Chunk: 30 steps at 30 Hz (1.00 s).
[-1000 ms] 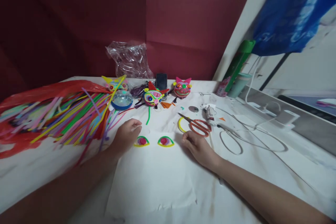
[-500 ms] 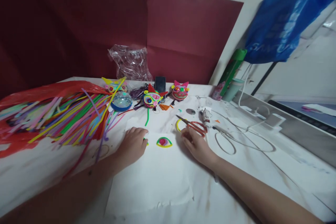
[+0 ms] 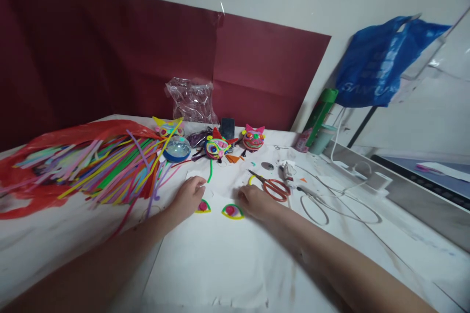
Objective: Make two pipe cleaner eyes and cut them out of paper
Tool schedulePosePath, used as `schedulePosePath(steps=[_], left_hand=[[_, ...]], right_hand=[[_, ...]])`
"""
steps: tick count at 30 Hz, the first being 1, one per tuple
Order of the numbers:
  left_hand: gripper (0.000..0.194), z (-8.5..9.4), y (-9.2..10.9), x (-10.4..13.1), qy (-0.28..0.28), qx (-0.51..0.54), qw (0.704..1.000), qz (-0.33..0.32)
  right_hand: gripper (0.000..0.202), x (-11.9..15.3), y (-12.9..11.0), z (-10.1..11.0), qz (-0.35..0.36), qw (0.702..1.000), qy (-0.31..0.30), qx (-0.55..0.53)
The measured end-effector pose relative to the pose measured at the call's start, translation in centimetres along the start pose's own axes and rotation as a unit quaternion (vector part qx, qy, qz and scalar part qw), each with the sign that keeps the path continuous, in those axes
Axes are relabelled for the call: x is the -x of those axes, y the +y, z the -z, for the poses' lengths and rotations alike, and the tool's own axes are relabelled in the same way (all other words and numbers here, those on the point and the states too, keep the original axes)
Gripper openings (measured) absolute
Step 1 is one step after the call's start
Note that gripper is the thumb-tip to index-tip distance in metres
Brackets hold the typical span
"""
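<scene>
Two eye shapes lie on a white paper sheet (image 3: 209,264), each with a green and yellow outline and a red centre: a left eye shape (image 3: 203,207) and a right eye shape (image 3: 232,212). Beside the left one is my left hand (image 3: 189,198), thumb and fingers drawn together at the paper's upper part. My right hand (image 3: 254,200) is just above and right of the other eye shape, fingers curled down and pressed together. Whatever either hand pinches is hidden. Orange-handled scissors (image 3: 275,188) lie right of my right hand, over a yellow curved strip (image 3: 251,179).
Colourful pipe cleaners (image 3: 110,171) spill from a red plastic bag (image 3: 91,129) at left. Decorated heads (image 3: 217,148), a clear dome with a blue base (image 3: 176,149) and a phone (image 3: 227,128) stand behind. Cables (image 3: 330,190) and a power adapter (image 3: 380,183) lie right.
My right hand has moved left, off the scissors and towards the right eye shape. My left hand has shifted so that more of the left eye shape shows. The view has tilted up.
</scene>
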<state>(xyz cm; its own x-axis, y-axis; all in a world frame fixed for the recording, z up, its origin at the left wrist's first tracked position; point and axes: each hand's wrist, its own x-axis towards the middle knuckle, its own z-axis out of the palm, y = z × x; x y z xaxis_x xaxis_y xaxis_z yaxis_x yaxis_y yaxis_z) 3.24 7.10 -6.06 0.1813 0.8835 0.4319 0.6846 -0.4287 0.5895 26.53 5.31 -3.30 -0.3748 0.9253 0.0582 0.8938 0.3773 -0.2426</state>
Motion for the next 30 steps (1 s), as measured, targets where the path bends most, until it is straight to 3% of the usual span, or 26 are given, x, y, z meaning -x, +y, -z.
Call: schedulePosePath(steps=[6, 11, 17, 20, 24, 27, 30], left_hand=[[0.016, 0.0, -0.2, 0.0, -0.004, 0.0, 0.999, -0.032], [0.022, 0.5, 1.4, 0.5, 0.008, -0.008, 0.997, -0.076], [0.031, 0.0, 2.8, 1.6, -0.076, -0.053, 0.981, -0.172], [0.033, -0.4, 2.6, 1.8, -0.117, -0.091, 0.975, -0.167], [0.034, -0.5, 2.4, 1.6, -0.127, -0.103, 0.972, -0.167], [0.031, -0.2, 2.3, 1.2, -0.112, -0.096, 0.978, -0.146], [0.031, 0.3, 2.3, 0.8, -0.059, -0.064, 0.991, -0.103]], right_hand=[[0.01, 0.4, 0.4, -0.2, 0.008, 1.0, -0.01, -0.016], [0.015, 1.0, 0.2, -0.2, -0.012, 0.999, 0.009, -0.037], [0.008, 0.9, -0.3, 0.1, 0.006, 0.999, 0.006, -0.033], [0.009, 0.8, -0.4, 0.2, 0.017, 1.0, -0.02, -0.015], [0.013, 1.3, -0.4, 0.9, 0.014, 0.999, -0.033, 0.005], [0.018, 1.7, -0.3, 1.8, 0.019, 0.998, -0.063, 0.01], [0.011, 1.9, -0.1, 2.3, 0.029, 0.995, -0.09, 0.006]])
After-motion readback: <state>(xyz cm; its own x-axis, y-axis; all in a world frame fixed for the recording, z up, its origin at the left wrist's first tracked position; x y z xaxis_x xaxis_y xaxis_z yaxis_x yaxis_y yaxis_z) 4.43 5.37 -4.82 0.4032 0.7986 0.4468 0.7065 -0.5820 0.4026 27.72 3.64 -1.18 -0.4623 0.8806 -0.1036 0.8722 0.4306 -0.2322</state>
